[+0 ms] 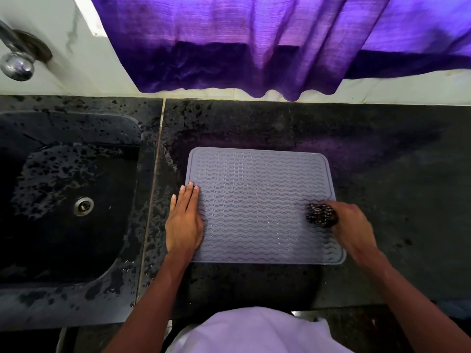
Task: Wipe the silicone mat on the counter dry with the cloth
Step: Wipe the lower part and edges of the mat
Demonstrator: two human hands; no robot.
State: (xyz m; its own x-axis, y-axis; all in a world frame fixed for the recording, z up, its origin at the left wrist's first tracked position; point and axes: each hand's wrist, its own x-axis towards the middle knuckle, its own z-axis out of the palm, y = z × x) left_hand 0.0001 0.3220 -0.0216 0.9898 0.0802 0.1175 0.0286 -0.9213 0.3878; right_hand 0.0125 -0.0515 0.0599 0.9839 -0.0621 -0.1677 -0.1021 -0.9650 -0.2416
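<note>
The left hand [184, 220] is lying flat, fingers spread, on the silicone mat [260, 207]; the right hand [353, 225] is gripping the bunched cloth [321, 215] against it; the sink [76, 154] beside is holding only droplets.

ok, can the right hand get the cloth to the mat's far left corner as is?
Probably yes. The right hand holds the cloth at the mat's right edge, and the ribbed surface ahead is bare. The left hand rests flat on the left edge, nearer than that corner.
</note>
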